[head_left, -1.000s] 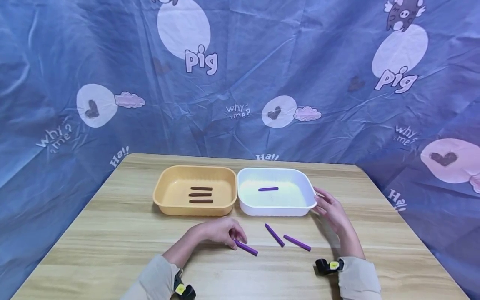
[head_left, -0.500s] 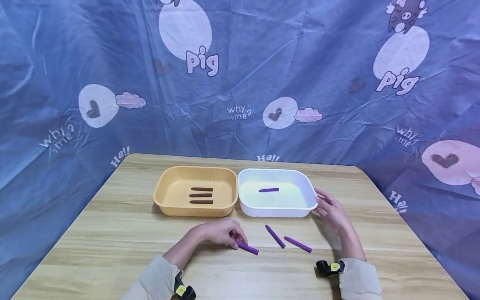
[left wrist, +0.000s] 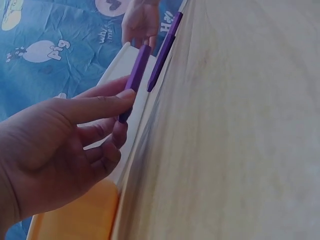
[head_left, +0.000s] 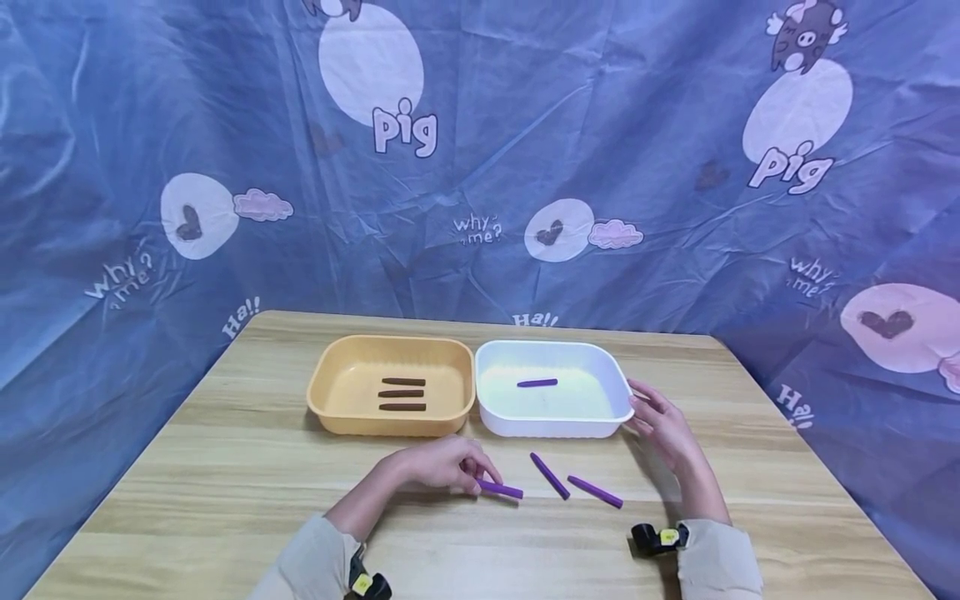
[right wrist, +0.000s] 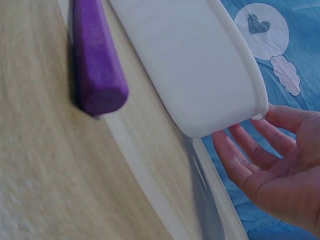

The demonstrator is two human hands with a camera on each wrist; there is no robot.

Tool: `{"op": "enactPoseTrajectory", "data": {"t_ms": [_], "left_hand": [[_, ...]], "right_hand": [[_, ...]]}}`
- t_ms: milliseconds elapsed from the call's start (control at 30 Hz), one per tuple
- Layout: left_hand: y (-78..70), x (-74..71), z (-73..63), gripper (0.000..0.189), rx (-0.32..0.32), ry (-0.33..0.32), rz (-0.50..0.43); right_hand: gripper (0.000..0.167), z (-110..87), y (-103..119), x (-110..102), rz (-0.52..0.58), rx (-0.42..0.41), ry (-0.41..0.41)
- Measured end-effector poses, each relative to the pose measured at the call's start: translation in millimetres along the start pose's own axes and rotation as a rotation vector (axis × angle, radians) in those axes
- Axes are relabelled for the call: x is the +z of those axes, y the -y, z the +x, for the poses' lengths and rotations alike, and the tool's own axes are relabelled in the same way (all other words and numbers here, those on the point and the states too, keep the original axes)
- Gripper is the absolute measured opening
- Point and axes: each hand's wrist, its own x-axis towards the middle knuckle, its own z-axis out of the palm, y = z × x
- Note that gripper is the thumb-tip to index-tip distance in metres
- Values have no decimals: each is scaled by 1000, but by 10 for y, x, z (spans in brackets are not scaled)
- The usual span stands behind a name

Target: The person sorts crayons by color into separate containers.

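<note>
My left hand (head_left: 444, 463) pinches a purple crayon (head_left: 502, 490) between thumb and fingers, low over the table in front of the two boxes. In the left wrist view this crayon (left wrist: 137, 75) slants up from the fingertips, off the wood. My right hand (head_left: 670, 427) touches the right end of the white plastic box (head_left: 551, 427); the right wrist view shows its extended fingers (right wrist: 235, 160) against the end wall and rim. One purple crayon (head_left: 537, 383) lies inside that box. Two more purple crayons, one slanted (head_left: 550, 476) and one beside it (head_left: 595, 492), lie between the hands.
An orange-yellow box (head_left: 390, 425) stands against the white box's left side, with three brown crayons (head_left: 402, 393) lying in it. Both are on a wooden table (head_left: 187, 467). A blue patterned cloth (head_left: 480, 167) hangs behind the table.
The left hand's crayon has shifted slightly right and swung closer to level, its free end rising off the table. The right hand stays at the white box.
</note>
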Motion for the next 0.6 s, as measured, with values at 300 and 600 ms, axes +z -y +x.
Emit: {"op": "enactPoseTrajectory", "data": {"t_ms": [300, 600], "left_hand": [[-63, -38, 28, 29, 36, -67, 13], [-140, -44, 105, 28, -47, -120, -3]], "right_hand": [[54, 6, 4, -13, 3, -6, 5], [53, 1, -10, -12, 6, -2, 7]]}}
